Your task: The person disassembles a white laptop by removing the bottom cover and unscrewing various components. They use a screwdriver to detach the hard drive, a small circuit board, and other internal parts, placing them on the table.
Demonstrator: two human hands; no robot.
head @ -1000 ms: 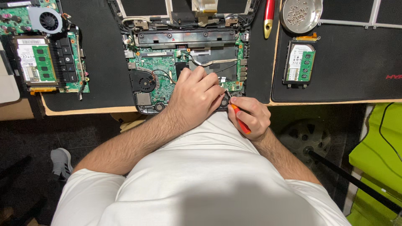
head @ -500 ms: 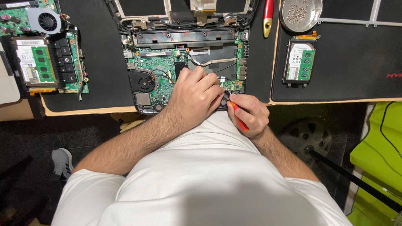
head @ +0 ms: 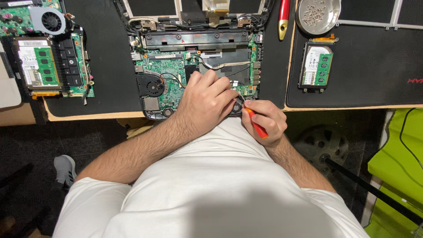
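Your left hand (head: 206,102) lies flat on the open laptop (head: 198,70), down at its near edge. The fingers (head: 210,79) are bent a little and press on the green board (head: 169,72). This hand holds nothing; it just rests there.

Your right hand (head: 265,120) is curled tight around a small screwdriver (head: 254,123) with an orange handle. The metal tip points up and to the left, at the near right corner of the laptop, right beside your left hand. The two hands almost touch.

The laptop sits in the middle of the black mat (head: 110,66), with its cover off. You can see a round fan (head: 153,86) on its left side and thin wires across the top.

Far to the left lies another board (head: 48,53) with a grey fan (head: 50,20). To the right lies a drive (head: 316,67) with a green chip on it. Above that stands a shiny round dish (head: 318,15) full of tiny screws. A red tool (head: 284,15) with a gold tip lies next to the dish.
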